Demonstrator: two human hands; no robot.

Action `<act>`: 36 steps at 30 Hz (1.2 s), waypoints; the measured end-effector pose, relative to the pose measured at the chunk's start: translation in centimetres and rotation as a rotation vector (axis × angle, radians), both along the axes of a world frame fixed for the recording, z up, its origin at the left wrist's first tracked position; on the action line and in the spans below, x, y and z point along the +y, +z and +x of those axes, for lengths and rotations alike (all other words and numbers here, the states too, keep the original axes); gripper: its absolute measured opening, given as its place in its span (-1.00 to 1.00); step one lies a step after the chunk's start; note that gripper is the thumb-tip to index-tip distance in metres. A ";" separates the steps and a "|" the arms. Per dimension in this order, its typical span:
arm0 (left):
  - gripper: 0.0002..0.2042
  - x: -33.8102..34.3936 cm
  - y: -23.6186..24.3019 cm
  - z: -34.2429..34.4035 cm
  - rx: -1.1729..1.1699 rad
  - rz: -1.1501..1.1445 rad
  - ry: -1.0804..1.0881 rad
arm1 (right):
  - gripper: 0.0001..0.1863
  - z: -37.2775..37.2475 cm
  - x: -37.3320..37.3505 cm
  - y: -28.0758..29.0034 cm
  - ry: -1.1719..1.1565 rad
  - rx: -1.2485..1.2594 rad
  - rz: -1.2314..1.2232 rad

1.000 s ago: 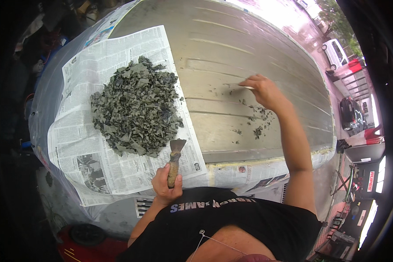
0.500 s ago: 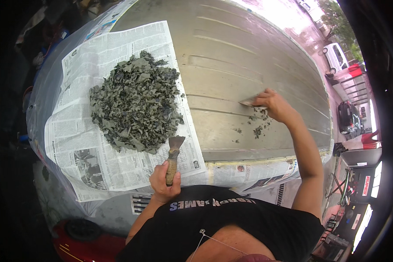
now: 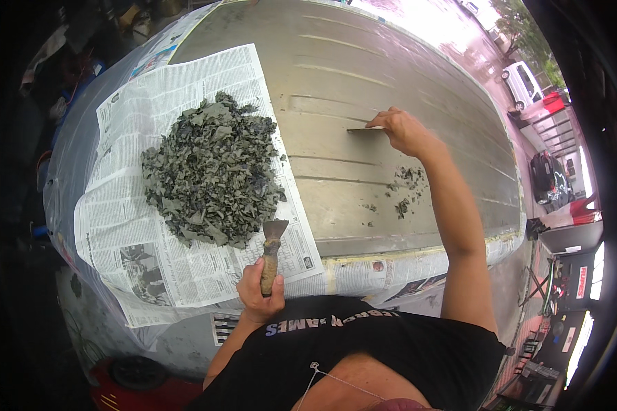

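My left hand (image 3: 260, 294) is closed round the wrapped handle of a putty knife (image 3: 271, 257), its dark blade pointing away from me over the newspaper. Out over the ribbed metal vehicle roof (image 3: 329, 147), my right hand (image 3: 403, 130) grips a flat, thin scraper (image 3: 365, 130); the blade's edge lies at or close to the surface, and contact is hard to tell. Loose dark flakes (image 3: 403, 195) lie on the roof, nearer to me than that hand. A big heap of grey-green paint flakes (image 3: 212, 171) rests on the newspaper (image 3: 175, 274) to the left.
Plastic sheeting (image 3: 68, 185) and taped newspaper (image 3: 353, 274) cover the roof's edges. A red car (image 3: 140, 383) stands low at the left. On the right are a white van (image 3: 521, 83), a dark car (image 3: 550, 178) and a workshop area with shelves.
My right hand has moved the scraper to the left and farther away across the roof. My left hand still holds the putty knife near the same spot.
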State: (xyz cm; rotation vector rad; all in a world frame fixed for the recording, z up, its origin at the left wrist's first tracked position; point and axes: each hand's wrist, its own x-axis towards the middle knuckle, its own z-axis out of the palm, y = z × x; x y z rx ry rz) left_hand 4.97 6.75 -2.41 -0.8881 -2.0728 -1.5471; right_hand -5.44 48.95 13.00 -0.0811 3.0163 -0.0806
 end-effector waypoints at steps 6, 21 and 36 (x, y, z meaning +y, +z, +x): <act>-0.51 0.0 0.1 0.3 -0.011 0.005 0.002 | -0.44 4.0 1.5 0.6 0.115 -0.145 0.122; -0.50 0.2 -0.3 0.3 -0.047 -0.009 -0.009 | -0.74 8.2 6.6 2.6 -0.204 0.107 -0.037; -0.52 0.1 -0.4 1.0 -0.089 -0.034 0.008 | -0.62 16.2 4.4 1.9 -0.204 -0.141 -0.037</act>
